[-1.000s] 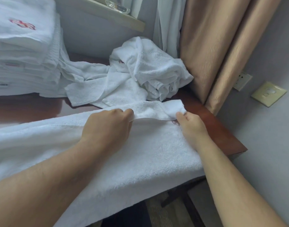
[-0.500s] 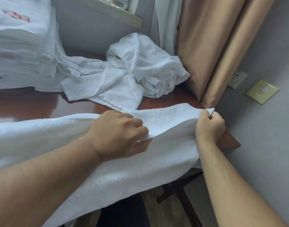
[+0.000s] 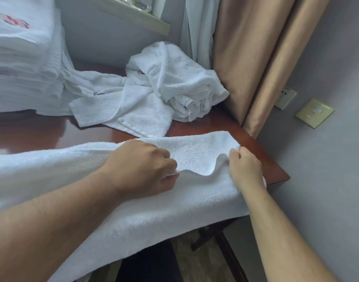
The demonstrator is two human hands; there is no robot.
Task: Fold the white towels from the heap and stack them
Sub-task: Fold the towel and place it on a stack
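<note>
A long white towel (image 3: 174, 202) lies along the near edge of the dark wooden table (image 3: 245, 135) and hangs over its front. My left hand (image 3: 142, 165) grips a fold of the towel's upper layer near the middle. My right hand (image 3: 244, 165) pinches the same layer at its right corner. Between the two hands the layer sags in a wave. A heap of crumpled white towels (image 3: 170, 88) sits behind at the table's back. At the far left stands a tall stack of folded white towels (image 3: 22, 64) with a red emblem on top.
Tan curtains (image 3: 256, 58) hang at the table's right back corner, with a white sheer beside them. A grey wall with a socket (image 3: 285, 97) and a switch plate (image 3: 315, 112) is on the right. A shelf (image 3: 133, 17) juts from the back wall. The table's right edge is just past my right hand.
Both hands have pulled the towel's upper layer toward me and rightward, then drawn back left. The right hand now sits lower on the towel, and the layer between the hands has slackened.
</note>
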